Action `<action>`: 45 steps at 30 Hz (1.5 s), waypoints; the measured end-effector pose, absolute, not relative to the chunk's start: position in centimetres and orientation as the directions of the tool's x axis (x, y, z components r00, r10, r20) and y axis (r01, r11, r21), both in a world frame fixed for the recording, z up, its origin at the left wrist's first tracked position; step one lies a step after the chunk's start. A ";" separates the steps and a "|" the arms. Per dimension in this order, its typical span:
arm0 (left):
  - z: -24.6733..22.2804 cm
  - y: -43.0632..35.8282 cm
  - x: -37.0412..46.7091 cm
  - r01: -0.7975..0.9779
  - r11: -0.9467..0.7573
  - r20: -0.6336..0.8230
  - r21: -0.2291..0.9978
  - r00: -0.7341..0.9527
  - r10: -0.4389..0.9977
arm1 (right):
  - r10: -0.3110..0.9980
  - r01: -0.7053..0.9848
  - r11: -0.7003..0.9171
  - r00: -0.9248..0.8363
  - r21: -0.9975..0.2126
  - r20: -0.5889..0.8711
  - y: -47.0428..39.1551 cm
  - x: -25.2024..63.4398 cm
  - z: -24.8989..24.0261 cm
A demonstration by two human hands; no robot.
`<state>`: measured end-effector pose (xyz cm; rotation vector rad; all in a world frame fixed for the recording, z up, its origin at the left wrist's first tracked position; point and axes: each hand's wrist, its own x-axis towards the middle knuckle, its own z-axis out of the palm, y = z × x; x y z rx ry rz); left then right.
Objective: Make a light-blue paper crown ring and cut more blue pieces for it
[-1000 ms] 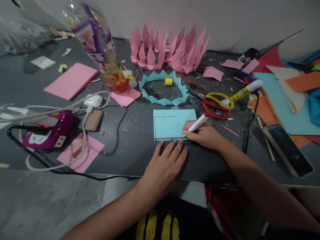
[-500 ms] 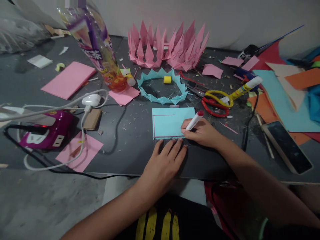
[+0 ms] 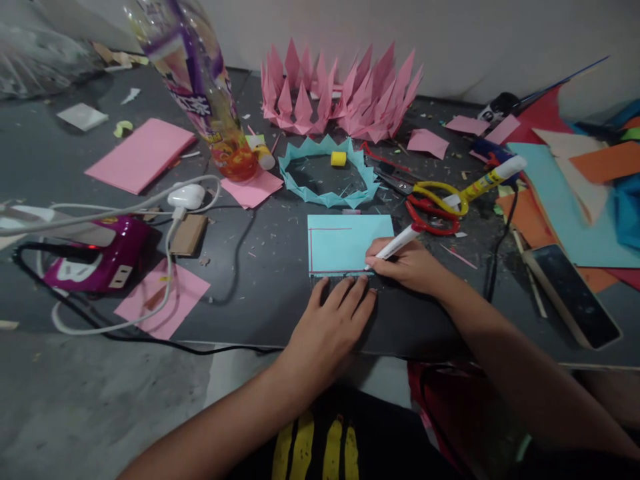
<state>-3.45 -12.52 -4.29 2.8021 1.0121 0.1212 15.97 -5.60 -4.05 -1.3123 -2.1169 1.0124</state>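
Observation:
A light blue rectangular paper (image 3: 340,247) lies flat on the dark table, with thin red lines along its left side, top and bottom. My right hand (image 3: 405,265) grips a white marker (image 3: 397,243) with a red end, tilted to the upper right. Its tip rests at the paper's lower edge, close to the bottom line. My left hand (image 3: 335,313) lies palm down with fingers spread, fingertips at that same edge. Fine dark marks run along there, perhaps a clear ruler; I cannot tell. Just behind the paper sits a zigzag light blue paper ring (image 3: 325,197).
Pink folded-paper pieces (image 3: 300,107) stand at the back. Scissors (image 3: 435,227) and a glue stick (image 3: 493,179) lie right, near a phone (image 3: 573,297). Left are a tilted bottle (image 3: 200,100), pink paper (image 3: 143,155), a purple power socket (image 3: 107,257) and cables. Paper scraps are scattered around.
My right hand's marker has tipped lower toward the right, its tip still near the paper's bottom edge. My left hand stays in place. The whole view has shifted slightly.

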 end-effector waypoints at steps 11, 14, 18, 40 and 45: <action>-4.4 -12.6 -3.4 0.630 -0.757 0.039 0.172 0.764 0.644 | 0.889 0.528 0.265 -0.458 -0.807 -0.008 -5.7 15.2 -4.2; -4.3 -12.6 -3.4 0.630 -0.756 0.021 0.178 0.765 0.643 | 0.887 0.515 0.246 -0.462 -0.821 -0.025 -5.7 14.9 -4.2; -4.2 -12.5 -3.4 0.630 -0.756 0.004 0.176 0.768 0.641 | 0.889 0.529 0.277 -0.458 -0.802 0.005 -5.6 15.2 -4.3; -3.7 -12.6 -3.4 0.637 -0.729 -0.018 0.251 0.756 0.655 | 0.952 0.526 0.201 -0.304 -0.827 0.039 -6.6 17.8 -3.1; -2.1 -11.1 -3.9 0.597 -0.665 0.012 0.449 0.740 0.673 | 0.946 0.771 0.287 -0.323 -0.568 0.040 -10.1 20.9 -2.9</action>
